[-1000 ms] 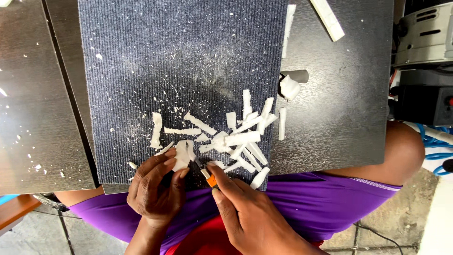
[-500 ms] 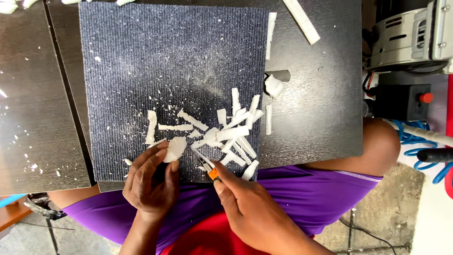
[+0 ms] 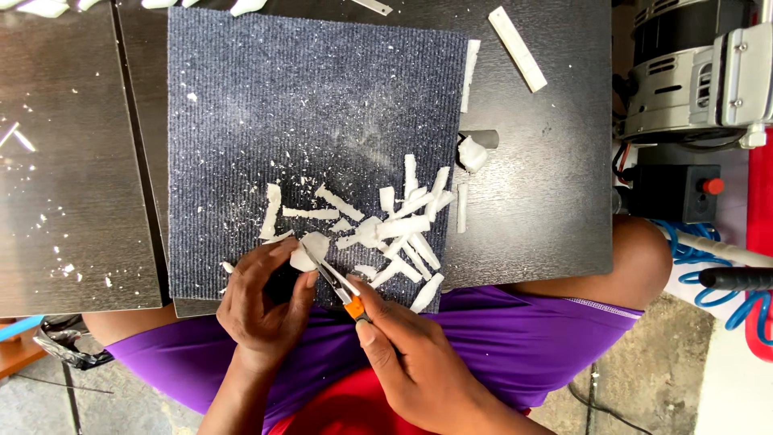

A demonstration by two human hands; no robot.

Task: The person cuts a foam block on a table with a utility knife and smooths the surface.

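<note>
Both hands are working at the near edge of a dark ribbed mat [image 3: 266,105] lying on the bench [image 3: 547,185]. The left hand [image 3: 262,310] is pinching a small white chunk [image 3: 308,250] between thumb and fingers, while the right hand [image 3: 415,366] is gripping a craft knife [image 3: 338,286] (orange collar), blade touching the chunk. Many white shavings [image 3: 394,225] are lying scattered on the mat just beyond.

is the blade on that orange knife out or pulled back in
Out. A thin metal blade juts from the orange knife in the right hand, its tip against the white piece held by the left hand.
</note>
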